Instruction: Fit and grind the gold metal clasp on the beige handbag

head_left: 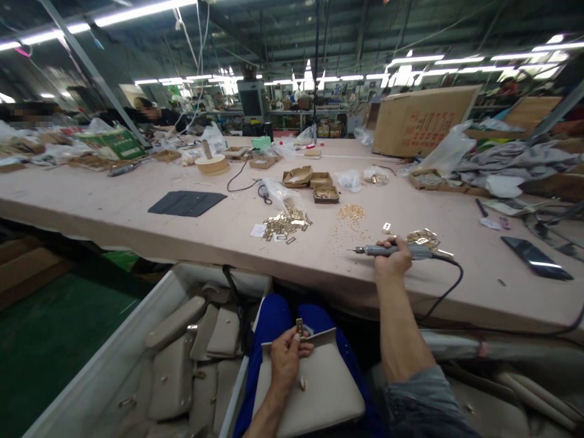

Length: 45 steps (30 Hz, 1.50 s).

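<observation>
My left hand rests on my lap and pinches a small gold metal clasp against the top edge of a beige leather bag panel. My right hand reaches onto the pink table, its fingers wrapped round a grey corded electric screwdriver lying flat with its tip pointing left. Its black cord loops off the table edge. Piles of gold fittings and small gold screws lie just beyond the tool.
A white bin of beige bag parts stands at my left. Small cardboard trays, a dark leather piece, a black phone, a large carton and grey cloth lie on the table. A person sits at the far left.
</observation>
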{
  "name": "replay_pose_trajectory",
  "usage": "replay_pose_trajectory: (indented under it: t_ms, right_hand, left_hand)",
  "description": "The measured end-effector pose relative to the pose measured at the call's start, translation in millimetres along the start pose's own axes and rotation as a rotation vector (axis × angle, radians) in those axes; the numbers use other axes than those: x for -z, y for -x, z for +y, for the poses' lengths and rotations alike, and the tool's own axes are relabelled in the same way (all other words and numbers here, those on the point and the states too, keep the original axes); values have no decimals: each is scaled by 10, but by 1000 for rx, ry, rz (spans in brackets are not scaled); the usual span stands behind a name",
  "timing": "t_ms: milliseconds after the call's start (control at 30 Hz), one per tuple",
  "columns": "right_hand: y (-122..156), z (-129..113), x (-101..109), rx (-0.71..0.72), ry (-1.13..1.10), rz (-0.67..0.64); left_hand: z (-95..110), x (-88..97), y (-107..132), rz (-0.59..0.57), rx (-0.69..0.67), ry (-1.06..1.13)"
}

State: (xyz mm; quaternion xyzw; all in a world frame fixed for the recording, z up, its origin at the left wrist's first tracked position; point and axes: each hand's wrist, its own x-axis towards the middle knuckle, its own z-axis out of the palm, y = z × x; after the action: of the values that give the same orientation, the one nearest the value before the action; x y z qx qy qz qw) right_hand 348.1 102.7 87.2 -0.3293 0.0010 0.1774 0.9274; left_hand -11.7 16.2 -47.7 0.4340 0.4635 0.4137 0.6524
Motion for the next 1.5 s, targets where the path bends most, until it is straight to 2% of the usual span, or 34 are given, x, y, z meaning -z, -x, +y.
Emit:
replay_pose_trajectory:
  t_ms: [100, 200, 367, 533, 733, 1233, 1500]
  right_hand:
    - [379, -123, 106, -34, -44, -139]
    - [861, -137, 251, -95, 2, -257]
    - [1706, -3, 522, -240, 140, -313]
    - [2216, 205, 628, -191, 280, -404]
    - [2422, 338, 639, -135, 310, -465]
    - [2556, 414, 630, -34, 410, -549]
    - [2634, 354, 627, -43, 642, -819]
  left_hand:
    - [69, -49, 67, 5, 12, 28]
    - [32, -62, 70, 17, 63, 39]
    - [-76, -40, 67, 39, 95, 62]
    - [-107, -48, 37, 54, 117, 76]
    - [-130, -50, 11, 71, 139, 75]
    - [-58, -52, 31, 53, 136, 80]
    - [-15, -42, 82, 5, 128, 83]
